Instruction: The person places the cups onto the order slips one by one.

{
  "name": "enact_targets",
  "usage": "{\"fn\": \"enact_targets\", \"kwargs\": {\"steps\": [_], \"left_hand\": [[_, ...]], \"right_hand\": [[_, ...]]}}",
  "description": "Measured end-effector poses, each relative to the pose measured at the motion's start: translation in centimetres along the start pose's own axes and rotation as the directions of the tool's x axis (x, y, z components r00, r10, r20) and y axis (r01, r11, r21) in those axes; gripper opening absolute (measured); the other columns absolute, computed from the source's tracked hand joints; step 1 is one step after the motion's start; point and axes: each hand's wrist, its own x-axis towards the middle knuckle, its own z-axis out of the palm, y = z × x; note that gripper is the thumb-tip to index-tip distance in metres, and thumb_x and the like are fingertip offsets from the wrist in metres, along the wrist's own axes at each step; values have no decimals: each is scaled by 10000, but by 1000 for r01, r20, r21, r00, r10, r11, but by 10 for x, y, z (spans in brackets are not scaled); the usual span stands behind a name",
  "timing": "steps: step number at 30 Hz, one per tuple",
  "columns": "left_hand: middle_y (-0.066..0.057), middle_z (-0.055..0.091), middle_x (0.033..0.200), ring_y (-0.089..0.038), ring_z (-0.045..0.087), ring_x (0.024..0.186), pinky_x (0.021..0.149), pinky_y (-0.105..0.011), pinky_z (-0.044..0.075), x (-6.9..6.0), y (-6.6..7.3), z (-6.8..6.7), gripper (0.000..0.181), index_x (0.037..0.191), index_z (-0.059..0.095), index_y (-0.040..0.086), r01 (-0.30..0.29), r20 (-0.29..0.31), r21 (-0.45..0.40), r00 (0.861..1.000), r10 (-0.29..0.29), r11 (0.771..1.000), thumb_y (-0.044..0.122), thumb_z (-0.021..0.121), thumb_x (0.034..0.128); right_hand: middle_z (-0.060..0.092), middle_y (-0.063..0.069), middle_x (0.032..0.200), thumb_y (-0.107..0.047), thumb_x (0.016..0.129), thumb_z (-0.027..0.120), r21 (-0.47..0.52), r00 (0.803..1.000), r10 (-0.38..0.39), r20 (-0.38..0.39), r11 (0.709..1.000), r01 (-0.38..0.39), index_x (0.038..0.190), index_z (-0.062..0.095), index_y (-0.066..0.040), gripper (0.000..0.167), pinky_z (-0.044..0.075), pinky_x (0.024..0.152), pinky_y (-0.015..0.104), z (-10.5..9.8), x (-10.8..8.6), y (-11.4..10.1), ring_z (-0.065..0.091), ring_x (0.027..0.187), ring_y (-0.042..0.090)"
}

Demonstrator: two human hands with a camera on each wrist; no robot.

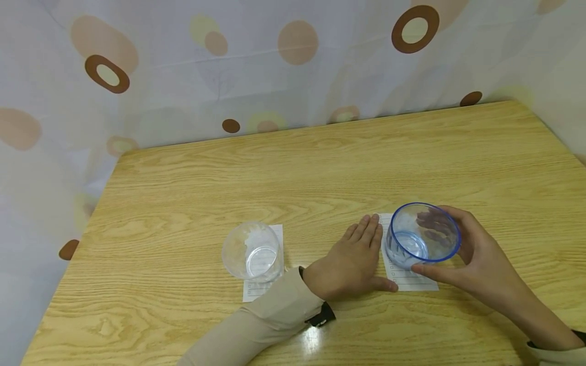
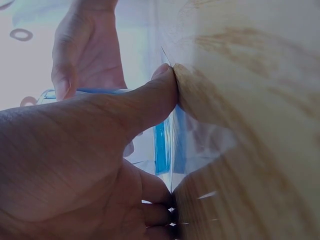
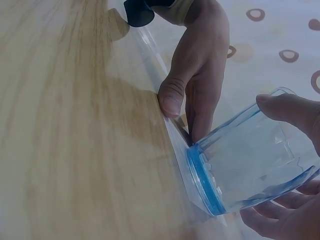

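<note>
On the right, my right hand [image 1: 485, 269] grips a clear glass bowl with a blue rim [image 1: 405, 246], thumb on the near side and fingers round the far side. The bowl's base [image 3: 205, 180] is at a lined sheet of paper [image 1: 412, 283]; whether it rests fully on it I cannot tell. My left hand [image 1: 350, 267] lies with straight fingers along the sheet's left edge, its thumb touching the lower left part of the paper. Part of the sheet is hidden beneath the bowl. In the left wrist view, the left thumb [image 2: 150, 102] presses at the table surface.
A second clear bowl [image 1: 252, 249] stands left of my left forearm, on another lined sheet [image 1: 254, 291]. Both rest on a wood-grain table [image 1: 274, 178]. A pale curtain with brown circles [image 1: 256, 66] hangs behind the table and along its left side.
</note>
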Motion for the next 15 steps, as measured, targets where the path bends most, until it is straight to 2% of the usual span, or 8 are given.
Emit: {"fn": "enact_targets", "kwargs": {"steps": [15], "left_hand": [[-87, -38, 1616, -191, -67, 1470, 1184, -283, 56, 1, 1, 0, 1018, 1551, 57, 64, 8, 9, -5, 1000, -8, 1000, 737, 404, 871]], "right_hand": [[435, 27, 1354, 171, 610, 822, -15, 1000, -8, -22, 1000, 8, 1457, 297, -96, 1032, 346, 966, 67, 1, -1, 0, 429, 1238, 19]]}}
